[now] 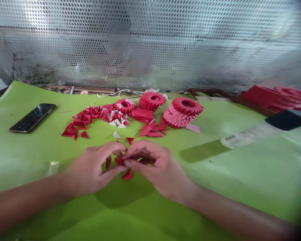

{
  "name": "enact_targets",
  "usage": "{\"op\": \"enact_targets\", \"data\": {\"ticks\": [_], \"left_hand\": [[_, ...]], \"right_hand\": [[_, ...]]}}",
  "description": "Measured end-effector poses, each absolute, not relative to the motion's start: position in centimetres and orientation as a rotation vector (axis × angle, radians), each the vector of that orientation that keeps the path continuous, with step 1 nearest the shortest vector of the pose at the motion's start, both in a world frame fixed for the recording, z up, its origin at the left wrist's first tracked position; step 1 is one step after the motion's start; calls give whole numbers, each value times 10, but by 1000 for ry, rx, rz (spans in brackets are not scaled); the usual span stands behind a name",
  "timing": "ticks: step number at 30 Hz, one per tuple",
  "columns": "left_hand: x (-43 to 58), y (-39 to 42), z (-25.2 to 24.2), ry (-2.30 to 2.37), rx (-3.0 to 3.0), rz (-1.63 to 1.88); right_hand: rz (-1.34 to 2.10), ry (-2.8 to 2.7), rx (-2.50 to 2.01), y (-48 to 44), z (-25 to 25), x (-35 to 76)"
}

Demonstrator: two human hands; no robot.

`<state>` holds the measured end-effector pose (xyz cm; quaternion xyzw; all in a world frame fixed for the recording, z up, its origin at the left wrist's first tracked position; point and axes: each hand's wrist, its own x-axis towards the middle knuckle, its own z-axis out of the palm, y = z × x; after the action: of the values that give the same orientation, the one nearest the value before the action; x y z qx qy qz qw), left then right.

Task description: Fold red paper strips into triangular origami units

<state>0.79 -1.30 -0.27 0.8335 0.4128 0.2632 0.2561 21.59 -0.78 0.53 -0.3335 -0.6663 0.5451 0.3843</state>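
Observation:
Between the fingertips of both hands is a small red folded paper piece [119, 161], mostly covered by the fingers. My left hand [94, 167] pinches it from the left, and my right hand [155, 165] grips it from the right, thumb and fingers together. A red paper triangle [127, 174] shows just below the fingertips, and another red tip [129, 140] shows above them; whether these join the held piece I cannot tell. A white folded triangle [117, 135] lies just beyond the hands. Farther back is a pile of red folded triangles [90, 115] beside several white ones [119, 118].
Ringed paper stacks [183, 112] in red and pink stand at the back, near flat red paper sheets [142, 114]. A phone [32, 117] lies at left on the green table cover [215, 201]. A clear plastic packet [251, 134] lies right. A perforated metal panel [165, 43] rises behind.

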Motion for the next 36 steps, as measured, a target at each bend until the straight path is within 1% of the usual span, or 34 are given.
{"op": "enact_targets", "data": {"ticks": [3, 5, 9, 11, 16, 22, 27, 32, 36], "left_hand": [[7, -14, -4, 1098, 2203, 803], [7, -14, -3, 1085, 2185, 841], [9, -15, 1, 1124, 2187, 859], [10, -14, 1, 1134, 2191, 833], [10, -14, 1, 1103, 2339, 791], [9, -13, 0, 1110, 2411, 913], [6, -10, 4, 1162, 2308, 923], [5, -13, 4, 963, 2468, 1003], [3, -18, 4, 782, 2638, 1104]], "right_hand": [[1309, -1780, -858, -9, 5, 217], [1179, -1857, -844, -10, 4, 218], [680, -2065, -754, -11, 1, 222], [513, -2156, -687, -11, -1, 223], [368, -2239, -650, -10, -6, 225], [404, -2244, -781, -6, 1, 226], [482, -2470, -736, -1, 10, 233], [690, -2468, -846, -5, 10, 232], [709, -2347, -860, -9, 5, 229]]}}
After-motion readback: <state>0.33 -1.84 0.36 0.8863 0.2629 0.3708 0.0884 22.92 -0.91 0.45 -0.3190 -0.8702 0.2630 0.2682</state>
